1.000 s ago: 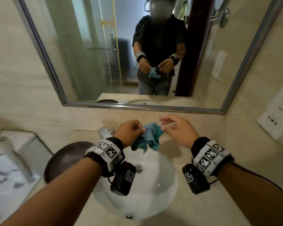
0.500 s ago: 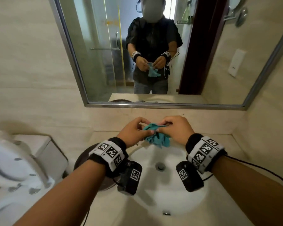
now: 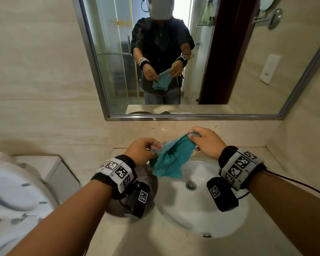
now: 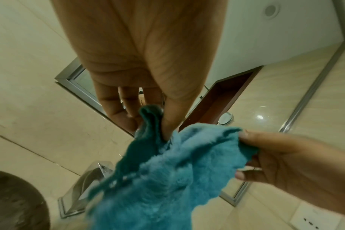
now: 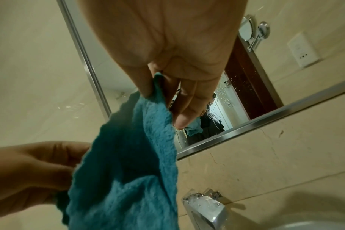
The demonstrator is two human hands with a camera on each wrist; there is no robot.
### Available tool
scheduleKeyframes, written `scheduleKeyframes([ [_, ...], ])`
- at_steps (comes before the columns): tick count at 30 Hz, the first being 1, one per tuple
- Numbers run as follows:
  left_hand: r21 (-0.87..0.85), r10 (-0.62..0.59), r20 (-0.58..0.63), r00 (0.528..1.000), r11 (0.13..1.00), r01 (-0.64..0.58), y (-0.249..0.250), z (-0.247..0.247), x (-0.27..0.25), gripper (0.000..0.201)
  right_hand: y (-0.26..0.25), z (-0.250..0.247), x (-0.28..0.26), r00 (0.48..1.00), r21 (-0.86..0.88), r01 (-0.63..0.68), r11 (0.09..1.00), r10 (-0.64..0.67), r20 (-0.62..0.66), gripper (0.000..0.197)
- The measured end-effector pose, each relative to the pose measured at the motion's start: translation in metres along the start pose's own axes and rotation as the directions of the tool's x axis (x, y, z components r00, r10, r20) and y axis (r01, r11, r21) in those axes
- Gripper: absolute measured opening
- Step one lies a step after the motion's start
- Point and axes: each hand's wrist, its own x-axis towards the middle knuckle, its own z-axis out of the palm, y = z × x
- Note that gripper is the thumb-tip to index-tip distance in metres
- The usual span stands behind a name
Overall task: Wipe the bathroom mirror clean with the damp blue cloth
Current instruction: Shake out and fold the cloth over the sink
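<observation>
The blue cloth (image 3: 171, 159) hangs spread between both hands above the white basin (image 3: 201, 215). My left hand (image 3: 153, 147) pinches its left edge between thumb and fingers; in the left wrist view the cloth (image 4: 167, 179) bunches under the thumb (image 4: 171, 121). My right hand (image 3: 195, 137) pinches the upper right corner, a little higher. In the right wrist view the cloth (image 5: 128, 171) drapes down from that pinch (image 5: 154, 87). The steel-framed mirror (image 3: 229, 61) hangs on the wall behind the basin and reflects a person holding the cloth; water drops speckle the mirror (image 5: 226, 99).
A chrome tap (image 5: 205, 203) stands behind the basin, wet with drops. A dark round bowl (image 3: 118, 209) sits left of the basin under my left wrist. A white toilet (image 3: 13, 193) is at far left. A wall socket (image 4: 313, 221) is on the right wall.
The bunched cloth has been pulled open between the hands; my right hand rose and moved right, my left stayed lower. The view has shifted so the basin lies further right.
</observation>
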Motion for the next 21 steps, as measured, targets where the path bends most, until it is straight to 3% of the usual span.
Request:
scheduleKeyframes([
  [4,0.148,-0.035,-0.028,0.999,0.988,0.039,-0.001,0.0,-0.004,0.012,-0.012,-0.006,0.006,0.999,0.115,-0.004,0.993,0.01,-0.053,0.018],
  [6,0.109,-0.062,0.018,0.998,0.992,0.06,0.0,0.0,-0.004,0.012,-0.018,-0.008,0.009,0.999,0.081,0.03,0.996,-0.026,-0.048,0.016],
  [9,-0.067,-0.054,0.081,0.995,0.996,0.059,0.02,0.01,-0.002,0.043,-0.026,-0.006,0.01,0.995,0.061,0.095,0.994,-0.094,-0.019,0.018],
  [11,-0.095,-0.055,0.055,0.997,0.994,0.06,0.038,0.021,0.002,0.056,-0.032,-0.004,0.01,0.988,-0.002,0.154,0.988,-0.154,-0.003,0.017],
  [15,0.12,0.026,-0.143,0.989,0.993,-0.008,0.05,0.041,0.01,0.019,-0.033,-0.014,0.009,0.985,-0.054,0.172,0.984,-0.173,-0.009,0.014],
  [17,0.141,0.024,-0.161,0.987,0.99,-0.001,0.048,0.042,0.01,0.005,-0.029,-0.025,0.009,0.987,-0.041,0.156,0.987,-0.158,-0.035,0.016],
  [21,0.11,-0.059,-0.135,0.989,0.991,0.074,0.033,0.042,0.006,0.01,-0.019,-0.04,0.01,0.991,-0.003,0.135,0.991,-0.135,-0.02,0.016],
])
